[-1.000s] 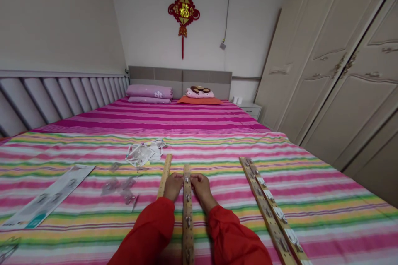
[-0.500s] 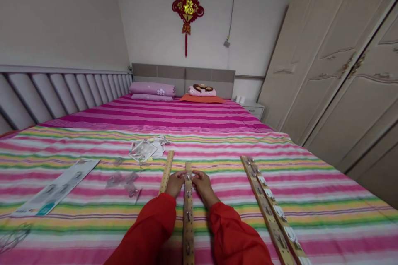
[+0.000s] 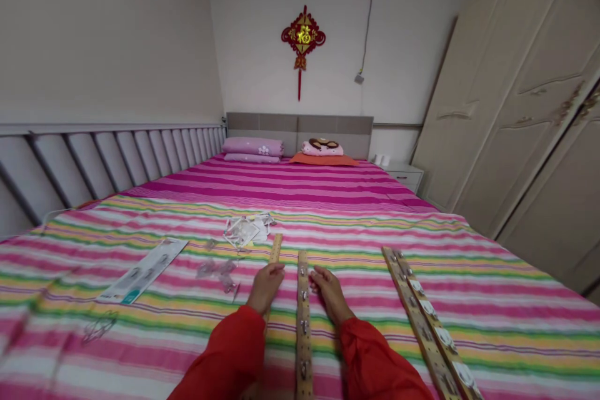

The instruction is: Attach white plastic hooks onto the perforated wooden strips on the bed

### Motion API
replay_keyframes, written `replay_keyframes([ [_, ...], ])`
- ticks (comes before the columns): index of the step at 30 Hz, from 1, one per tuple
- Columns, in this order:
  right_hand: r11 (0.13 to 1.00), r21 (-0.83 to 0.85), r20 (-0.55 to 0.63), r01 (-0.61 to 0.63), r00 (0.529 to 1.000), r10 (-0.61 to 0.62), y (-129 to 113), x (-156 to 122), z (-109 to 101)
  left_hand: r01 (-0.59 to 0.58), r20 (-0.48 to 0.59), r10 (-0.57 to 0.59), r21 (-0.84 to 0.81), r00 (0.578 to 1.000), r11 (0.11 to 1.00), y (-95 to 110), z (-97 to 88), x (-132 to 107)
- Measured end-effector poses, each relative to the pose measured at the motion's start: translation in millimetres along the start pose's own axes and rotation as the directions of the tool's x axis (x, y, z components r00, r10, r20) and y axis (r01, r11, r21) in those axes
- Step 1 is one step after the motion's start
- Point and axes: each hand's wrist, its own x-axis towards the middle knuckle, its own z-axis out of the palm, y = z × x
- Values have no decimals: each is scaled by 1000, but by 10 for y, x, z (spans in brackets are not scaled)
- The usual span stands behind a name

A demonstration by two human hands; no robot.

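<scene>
Landmark: hooked strip [image 3: 304,319], a wooden slat with small metal hooks, lying lengthwise on the striped bedspread [image 3: 492,300] between the two red sleeves. Change: half a second ago both hands met at its far end, fingertips pinched together on the top hook; now they have parted and that hook sits bare. Left hand [image 3: 266,284] has gone left of the hooked strip onto the plain strip [image 3: 276,245] just beside it, fingers curled over it; gripping or only resting, cannot tell. Right hand [image 3: 329,287] is just right of the hooked strip, fingers bent down, tips at or on its edge, loose, nothing pinched in it that shows. Judgement: the fiddling at the top hook looks over, and attention is going to the plain strip. The view has also swung, so everything sits further right in frame. Right of the hooked strip, well apart: paired strips [image 3: 417,312] with white discs. Left of it: loose clear hooks [image 3: 218,269], clear wrappers [image 3: 244,231], and further left a printed card [image 3: 145,269].
</scene>
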Motion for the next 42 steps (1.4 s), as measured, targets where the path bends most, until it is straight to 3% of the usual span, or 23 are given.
replay_keyframes([
  [3,1000,21,2,-20,1000,20,-33,-92,-38,-140,-195,166,141,967,980,-24,-481,-171],
  [6,1000,6,-22,-25,999,25,-99,-249,-75,-128,-314,216,278,924,952,-104,-853,-285],
  [9,1000,-18,-49,-12,999,11,-188,-435,-88,-98,-303,219,368,928,925,-154,-980,-331],
  [13,999,-28,-44,35,998,-36,-289,-653,-63,-106,-273,255,462,928,881,-148,-931,-333],
  [16,999,-32,-21,6,1000,-7,-320,-787,-45,-11,-325,146,384,934,923,-130,-929,-332],
  [20,999,-34,-13,-20,1000,19,-323,-961,-21,165,-400,-156,-10,903,986,-101,-1027,-369],
  [24,999,-39,12,-34,999,35,-326,-1103,45,319,-261,-477,-474,839,821,-30,-1132,-454],
  [27,998,-51,47,-42,998,44,-318,-1166,118,394,-99,-559,-609,823,688,26,-1178,-539],
  [33,996,-72,122,-55,990,64,-299,-1270,217,455,179,-518,-754,836,474,-6,-1176,-741],
  [42,975,-219,238,-33,967,86,-246,-1482,391,440,230,-504,-827,833,350,-214,-1119,-910],
])
